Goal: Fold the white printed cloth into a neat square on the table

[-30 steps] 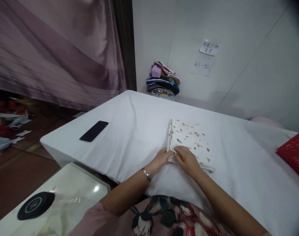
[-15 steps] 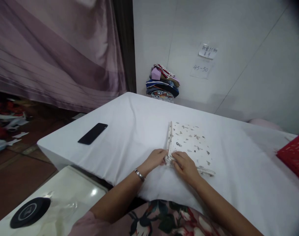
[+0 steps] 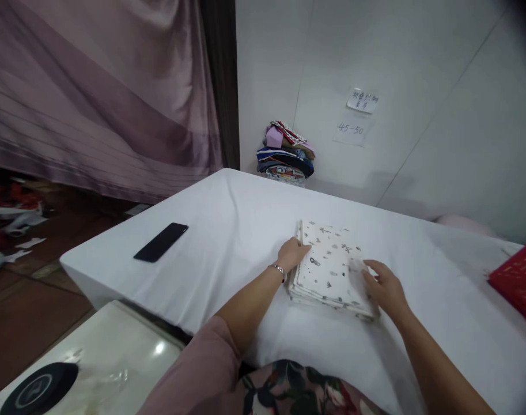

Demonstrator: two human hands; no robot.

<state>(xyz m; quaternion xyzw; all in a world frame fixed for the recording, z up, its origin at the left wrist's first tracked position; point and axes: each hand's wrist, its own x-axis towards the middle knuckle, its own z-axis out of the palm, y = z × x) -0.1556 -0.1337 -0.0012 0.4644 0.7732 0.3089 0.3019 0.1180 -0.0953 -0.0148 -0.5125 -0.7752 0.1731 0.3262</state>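
Observation:
A folded white cloth [image 3: 327, 266] with small grey printed motifs lies on the table in several layers, its layered edge facing me. My left hand [image 3: 292, 253] is at its left edge, the thumb over the top and the other fingers closed against the side, partly hidden. At the right edge, my right hand [image 3: 383, 285] touches the cloth with its fingers apart and curved; the cloth there is slightly blurred. A metal bracelet [image 3: 280, 271] circles my left wrist.
A white-covered table [image 3: 228, 230] bears a black phone [image 3: 161, 242] at left. A red plastic basket [image 3: 517, 276] stands at the right edge. Beyond the far edge is a stack of folded textiles [image 3: 285, 153]. A black round object [image 3: 40, 389] lies on a white surface at lower left.
My hands have parted from the cloth's near left corner. The left has slid up along the left edge; the right has crossed to the right edge. The near edge looks straighter.

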